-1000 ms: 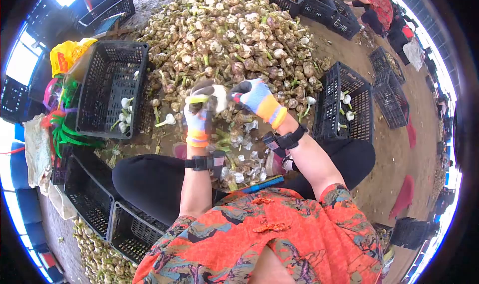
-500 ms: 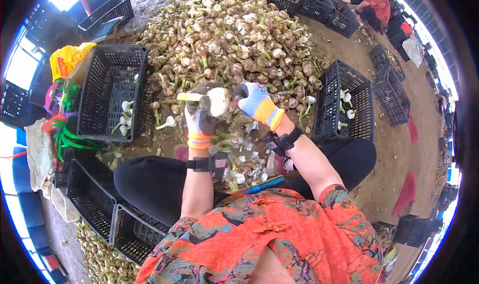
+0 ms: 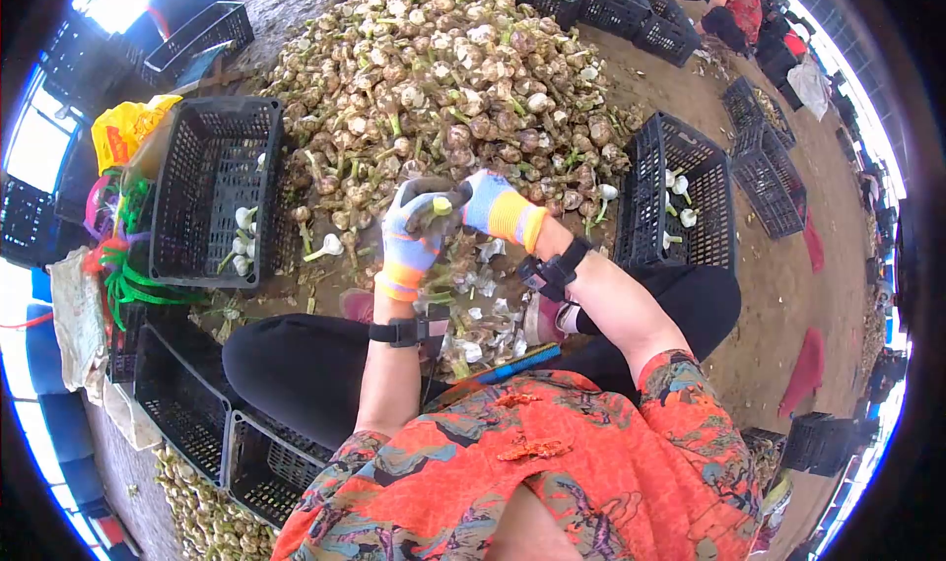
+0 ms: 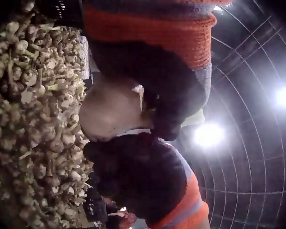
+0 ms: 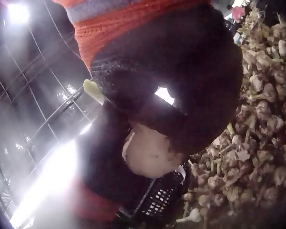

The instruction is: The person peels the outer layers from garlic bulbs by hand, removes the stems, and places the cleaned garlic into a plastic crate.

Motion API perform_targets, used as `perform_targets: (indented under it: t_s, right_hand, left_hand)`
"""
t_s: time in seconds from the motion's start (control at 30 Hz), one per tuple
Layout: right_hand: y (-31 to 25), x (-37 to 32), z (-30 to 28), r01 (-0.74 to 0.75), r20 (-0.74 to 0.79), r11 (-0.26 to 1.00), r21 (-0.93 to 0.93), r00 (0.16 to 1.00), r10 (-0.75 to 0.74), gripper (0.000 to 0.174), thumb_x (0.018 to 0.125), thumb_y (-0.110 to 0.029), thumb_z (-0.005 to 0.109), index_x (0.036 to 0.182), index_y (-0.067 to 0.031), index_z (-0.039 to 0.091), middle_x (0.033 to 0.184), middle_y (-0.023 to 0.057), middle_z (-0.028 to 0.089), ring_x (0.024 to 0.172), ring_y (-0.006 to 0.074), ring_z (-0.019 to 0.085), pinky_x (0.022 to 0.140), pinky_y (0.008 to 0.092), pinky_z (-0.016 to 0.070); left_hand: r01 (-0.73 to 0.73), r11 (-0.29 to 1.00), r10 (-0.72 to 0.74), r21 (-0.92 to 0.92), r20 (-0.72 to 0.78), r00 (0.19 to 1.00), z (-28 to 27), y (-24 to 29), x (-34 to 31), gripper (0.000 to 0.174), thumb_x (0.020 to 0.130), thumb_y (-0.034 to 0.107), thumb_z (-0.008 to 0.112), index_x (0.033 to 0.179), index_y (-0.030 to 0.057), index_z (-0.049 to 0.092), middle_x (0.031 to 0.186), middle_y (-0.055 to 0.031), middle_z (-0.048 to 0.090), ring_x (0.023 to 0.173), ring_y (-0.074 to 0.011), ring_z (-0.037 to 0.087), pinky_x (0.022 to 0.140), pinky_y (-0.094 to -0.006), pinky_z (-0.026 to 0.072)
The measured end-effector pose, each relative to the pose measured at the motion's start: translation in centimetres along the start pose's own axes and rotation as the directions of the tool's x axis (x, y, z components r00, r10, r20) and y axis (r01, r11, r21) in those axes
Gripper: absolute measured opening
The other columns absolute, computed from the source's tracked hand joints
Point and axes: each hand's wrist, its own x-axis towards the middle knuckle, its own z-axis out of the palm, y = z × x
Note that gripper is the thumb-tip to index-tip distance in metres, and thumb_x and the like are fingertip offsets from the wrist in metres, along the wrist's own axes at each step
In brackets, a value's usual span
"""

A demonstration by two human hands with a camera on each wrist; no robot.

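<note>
My left hand (image 3: 408,234), in a dark-palmed knit glove with an orange cuff, grips a garlic bulb by its stem end. The cut green stem (image 3: 441,205) points up toward the head camera. In the left wrist view the pale, smooth bulb (image 4: 109,112) sits between both gloves. My right hand (image 3: 501,206), gloved alike, meets the left one and pinches the bulb from the other side with curled fingers. The right wrist view shows the bulb (image 5: 150,153) beneath the right glove, partly covered by it.
A large heap of unpeeled garlic (image 3: 443,78) lies just ahead. Black crates with several white bulbs stand at left (image 3: 155,216) and right (image 3: 641,182). Peeled skins (image 3: 483,315) litter the ground between my legs, near a blue brush-like strip (image 3: 517,364).
My hands have come together around the bulb. The left hand has turned it, so the stem that pointed left now faces up, and the white bulb is hidden from the head view.
</note>
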Motion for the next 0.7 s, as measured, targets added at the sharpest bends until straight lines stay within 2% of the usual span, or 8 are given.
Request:
perform_targets:
  t_s: [0.07,0.13,0.23,0.37,0.43,0.5,0.6,0.7]
  right_hand:
    - [0.4,-0.7,0.3,0.006,0.061,0.999,0.044,0.998,-0.009,0.024,0.06,-0.02,0.06,0.07,0.0012,0.062,0.069,0.0222,0.059,0.066,0.0327,0.06,0.061,0.0362,0.0468]
    - [0.3,-1.1,0.0,-0.055,0.021,0.991,0.122,0.998,0.053,0.023,0.061,-0.02,0.059,0.071,0.0011,0.062,0.07,0.0215,0.059,0.066,0.0319,0.06,0.062,0.036,0.0465]
    - [1.3,-1.1,0.6,-0.109,-0.015,0.978,0.178,0.993,0.114,0.024,0.062,-0.02,0.06,0.074,0.0006,0.061,0.07,0.0191,0.06,0.065,0.0293,0.058,0.062,0.0353,0.0458]
    - [3.0,-0.6,2.1,-0.128,0.039,0.949,0.288,0.992,0.122,0.022,0.067,-0.021,0.061,0.074,0.0003,0.062,0.067,0.0154,0.061,0.062,0.0224,0.06,0.057,0.0325,0.0463]
    - [1.6,-1.4,0.9,-0.171,0.101,0.722,0.67,0.985,0.139,0.012,0.076,-0.013,0.058,0.079,-0.0021,0.062,0.068,0.0057,0.061,0.054,0.0116,0.057,0.044,0.0244,0.0443]
    - [-0.6,-2.3,-0.5,-0.205,0.158,0.635,0.745,0.979,0.131,0.017,0.077,-0.016,0.06,0.085,-0.0011,0.062,0.07,0.0055,0.062,0.056,0.0125,0.06,0.043,0.0242,0.0467]
    - [0.7,-0.8,-0.1,-0.183,0.084,0.828,0.531,0.983,0.163,0.017,0.067,-0.018,0.063,0.067,-0.0011,0.063,0.058,0.0094,0.06,0.05,0.0153,0.056,0.048,0.0286,0.0462]
    - [1.8,0.6,1.0,-0.148,-0.031,0.93,0.335,0.985,0.168,0.017,0.064,-0.018,0.062,0.066,-0.0011,0.063,0.059,0.0125,0.06,0.053,0.0179,0.056,0.053,0.0309,0.0464]
  left_hand:
    - [-0.016,0.998,0.013,0.067,0.044,0.999,-0.7,-0.5,0.1,0.022,0.067,-0.002,0.062,0.088,0.0039,0.06,0.095,-0.0103,0.057,0.09,-0.0207,0.054,0.077,-0.0292,0.0439]
    - [-0.112,0.99,0.105,-0.088,-0.089,0.991,-1.1,-0.6,0.4,0.016,0.076,0.003,0.056,0.091,-0.0021,0.059,0.102,-0.0113,0.056,0.092,-0.0222,0.056,0.08,-0.0325,0.045]
    - [0.033,0.862,-0.163,-0.506,-0.215,0.963,-1.0,-0.2,0.0,0.033,0.083,0.026,0.055,0.103,-0.0005,0.054,0.104,-0.0125,0.056,0.095,-0.0221,0.055,0.085,-0.0348,0.0436]
    - [-0.022,0.783,-0.173,-0.621,-0.253,0.952,-1.6,0.9,0.4,0.035,0.085,0.028,0.054,0.103,-0.0013,0.052,0.106,-0.0138,0.055,0.094,-0.0203,0.054,0.082,-0.0321,0.0448]
    - [0.039,0.825,-0.216,-0.563,-0.251,0.944,-1.9,0.7,-0.1,0.032,0.083,0.025,0.056,0.102,-0.0006,0.054,0.105,-0.0133,0.055,0.093,-0.0196,0.054,0.08,-0.0306,0.0448]
    - [0.106,0.856,-0.253,-0.506,-0.232,0.939,-2.0,0.3,-0.1,0.029,0.082,0.022,0.058,0.1,0.0002,0.055,0.104,-0.0128,0.055,0.091,-0.0188,0.054,0.079,-0.0291,0.0449]
    - [-0.278,0.96,0.278,-0.042,0.003,0.961,-2.3,-0.2,1.1,0.017,0.072,0.003,0.06,0.089,0.0008,0.058,0.1,-0.0117,0.055,0.088,-0.0189,0.054,0.072,-0.0267,0.0451]
    - [-0.097,0.995,0.097,0.0,0.005,0.995,-1.0,1.6,0.8,0.025,0.063,-0.004,0.056,0.088,0.0001,0.059,0.095,-0.0115,0.055,0.086,-0.0207,0.055,0.073,-0.028,0.0453]
